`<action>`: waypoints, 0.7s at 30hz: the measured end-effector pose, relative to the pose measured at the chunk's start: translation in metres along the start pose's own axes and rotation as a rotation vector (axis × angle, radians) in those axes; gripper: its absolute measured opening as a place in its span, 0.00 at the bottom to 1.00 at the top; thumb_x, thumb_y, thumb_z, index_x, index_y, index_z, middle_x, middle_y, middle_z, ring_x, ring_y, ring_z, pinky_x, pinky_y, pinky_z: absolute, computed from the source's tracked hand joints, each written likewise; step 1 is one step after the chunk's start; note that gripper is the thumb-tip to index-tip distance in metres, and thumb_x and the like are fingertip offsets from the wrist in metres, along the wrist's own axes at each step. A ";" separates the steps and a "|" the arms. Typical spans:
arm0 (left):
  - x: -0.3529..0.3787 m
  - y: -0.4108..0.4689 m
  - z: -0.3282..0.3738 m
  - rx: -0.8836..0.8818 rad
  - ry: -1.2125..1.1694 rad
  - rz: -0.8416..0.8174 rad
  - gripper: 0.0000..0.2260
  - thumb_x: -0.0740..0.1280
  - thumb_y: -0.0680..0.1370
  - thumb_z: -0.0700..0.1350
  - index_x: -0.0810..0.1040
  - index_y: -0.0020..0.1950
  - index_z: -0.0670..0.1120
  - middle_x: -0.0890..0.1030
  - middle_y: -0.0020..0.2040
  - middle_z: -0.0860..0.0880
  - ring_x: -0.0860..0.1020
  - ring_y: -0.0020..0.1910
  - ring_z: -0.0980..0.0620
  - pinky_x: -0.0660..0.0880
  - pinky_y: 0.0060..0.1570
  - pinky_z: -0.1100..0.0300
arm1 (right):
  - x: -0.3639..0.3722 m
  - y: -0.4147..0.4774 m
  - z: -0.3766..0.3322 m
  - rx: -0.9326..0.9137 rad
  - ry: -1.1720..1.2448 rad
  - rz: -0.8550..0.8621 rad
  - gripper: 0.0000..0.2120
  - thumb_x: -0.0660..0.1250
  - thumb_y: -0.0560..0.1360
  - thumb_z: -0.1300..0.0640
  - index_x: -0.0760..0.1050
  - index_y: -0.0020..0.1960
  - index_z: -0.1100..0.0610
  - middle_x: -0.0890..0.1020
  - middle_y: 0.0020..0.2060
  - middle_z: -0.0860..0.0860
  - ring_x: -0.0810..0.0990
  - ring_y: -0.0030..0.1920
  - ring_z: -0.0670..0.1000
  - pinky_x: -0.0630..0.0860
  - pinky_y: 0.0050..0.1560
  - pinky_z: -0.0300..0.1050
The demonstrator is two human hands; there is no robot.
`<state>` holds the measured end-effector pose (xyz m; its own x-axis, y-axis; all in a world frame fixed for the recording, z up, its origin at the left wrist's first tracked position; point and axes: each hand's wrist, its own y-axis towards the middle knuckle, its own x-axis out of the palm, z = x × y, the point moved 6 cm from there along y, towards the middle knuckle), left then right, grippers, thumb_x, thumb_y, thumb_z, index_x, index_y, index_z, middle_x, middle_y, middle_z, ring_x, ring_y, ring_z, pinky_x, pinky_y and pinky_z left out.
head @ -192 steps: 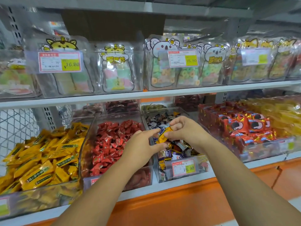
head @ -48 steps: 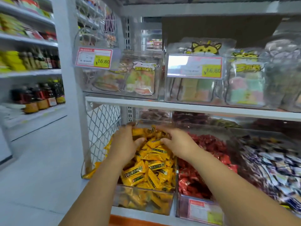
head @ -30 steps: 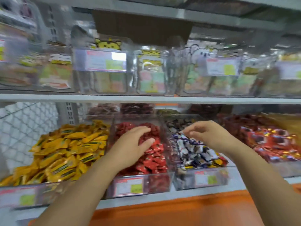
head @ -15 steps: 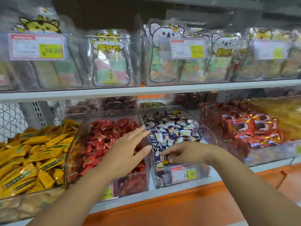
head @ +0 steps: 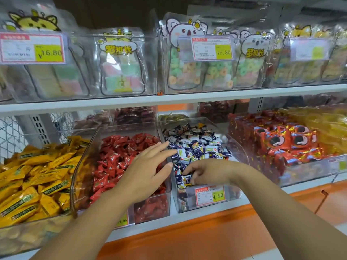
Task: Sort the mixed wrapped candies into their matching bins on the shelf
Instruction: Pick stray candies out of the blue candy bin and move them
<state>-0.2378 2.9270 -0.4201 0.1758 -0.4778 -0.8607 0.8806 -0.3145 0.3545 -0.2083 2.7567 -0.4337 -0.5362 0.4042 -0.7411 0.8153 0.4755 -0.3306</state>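
Three clear bins stand side by side on the lower shelf. One holds yellow candies, one holds red candies, and one holds blue-and-white candies. My left hand hovers open over the red bin, its fingers stretched toward the blue-and-white bin. My right hand reaches into the front of that bin. Its fingers curl down and pinch a candy with a yellow-orange edge among the wrappers. The fingertips are partly buried.
A bin of red foil packets stands to the right, with yellow packets beyond it. The upper shelf carries clear boxes of bagged gummies with price tags. A wire mesh panel closes the left end. An orange base runs below.
The view swung from the yellow bin on the left back to the blue-and-white bin. My right hand dropped into that bin's front. My left hand moved from the yellow candies to above the red ones.
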 end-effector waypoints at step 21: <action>-0.008 0.023 0.008 -0.120 -0.481 0.291 0.02 0.71 0.74 0.51 0.80 0.44 0.58 0.80 0.46 0.63 0.76 0.51 0.62 0.69 0.51 0.65 | -0.055 -0.025 -0.009 -0.174 0.319 0.339 0.04 0.69 0.76 0.60 0.78 0.51 0.55 0.84 0.44 0.52 0.84 0.42 0.47 0.80 0.49 0.43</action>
<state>-0.2227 2.9174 -0.4021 0.2230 -0.8588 -0.4612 0.8749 -0.0324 0.4833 -0.2017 2.7295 -0.3794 -0.3094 0.7647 -0.5652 0.9214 0.3880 0.0205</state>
